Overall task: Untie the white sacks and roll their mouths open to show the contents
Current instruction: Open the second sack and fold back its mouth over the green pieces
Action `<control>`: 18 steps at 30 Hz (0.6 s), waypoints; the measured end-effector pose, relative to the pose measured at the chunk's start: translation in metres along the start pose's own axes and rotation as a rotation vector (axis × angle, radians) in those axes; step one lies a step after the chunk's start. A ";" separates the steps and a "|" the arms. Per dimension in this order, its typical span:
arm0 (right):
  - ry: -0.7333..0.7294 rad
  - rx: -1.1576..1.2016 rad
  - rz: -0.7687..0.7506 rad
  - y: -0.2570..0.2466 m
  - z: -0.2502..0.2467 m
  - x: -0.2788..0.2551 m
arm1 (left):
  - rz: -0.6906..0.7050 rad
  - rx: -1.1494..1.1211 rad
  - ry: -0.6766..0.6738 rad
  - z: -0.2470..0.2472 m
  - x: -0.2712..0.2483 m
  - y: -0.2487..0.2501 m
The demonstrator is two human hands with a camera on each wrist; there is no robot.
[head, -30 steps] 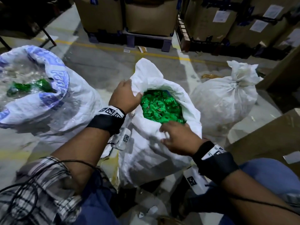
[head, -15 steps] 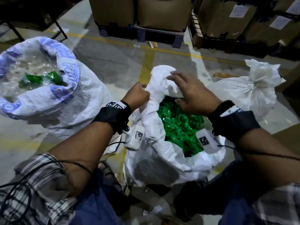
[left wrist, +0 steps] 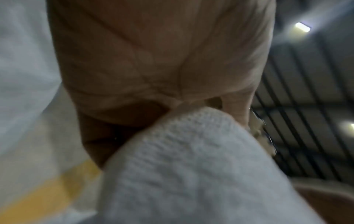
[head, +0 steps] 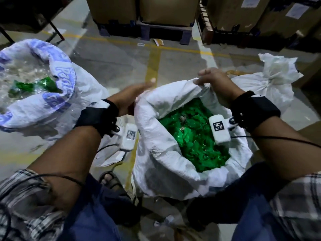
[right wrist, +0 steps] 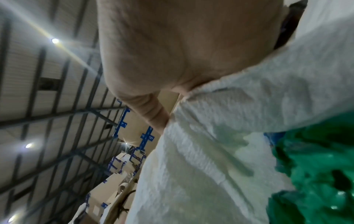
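A white woven sack (head: 161, 153) stands open between my knees, full of green plastic pieces (head: 196, 143). Its near rim is rolled down. My left hand (head: 132, 98) grips the far-left rim of the sack's mouth, and woven fabric (left wrist: 191, 166) bunches under the palm in the left wrist view. My right hand (head: 213, 82) pinches the far rim, fingers curled over the edge; the right wrist view shows the sack cloth (right wrist: 239, 121) pressed against the palm, with the green pieces (right wrist: 316, 174) below. A tied white sack (head: 271, 87) sits at the right.
A larger white sack with blue print (head: 43, 101) stands open at the left, holding clear and green plastic. Cardboard boxes on pallets (head: 144, 13) line the back. Yellow floor lines (head: 152, 66) cross the concrete. My sandalled foot (head: 111, 180) rests beside the sack.
My right hand went from the near rim across to the far rim and now holds it. The mouth has spread wider. My left hand stays gripping the left rim.
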State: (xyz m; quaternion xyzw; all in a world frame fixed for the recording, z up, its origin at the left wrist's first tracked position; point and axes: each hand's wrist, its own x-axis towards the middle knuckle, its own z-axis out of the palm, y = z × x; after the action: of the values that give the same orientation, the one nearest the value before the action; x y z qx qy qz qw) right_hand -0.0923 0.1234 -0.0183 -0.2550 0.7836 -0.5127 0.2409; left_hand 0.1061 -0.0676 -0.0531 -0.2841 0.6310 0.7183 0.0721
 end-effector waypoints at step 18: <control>-0.052 -0.612 -0.151 0.006 0.018 -0.014 | 0.313 0.115 0.245 0.028 0.013 -0.017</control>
State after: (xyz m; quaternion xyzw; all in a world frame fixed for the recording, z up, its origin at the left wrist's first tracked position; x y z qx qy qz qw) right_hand -0.0709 0.1226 -0.0291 -0.3862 0.8739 -0.2628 0.1344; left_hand 0.0946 -0.0412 -0.0734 -0.2633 0.7114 0.6437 -0.1015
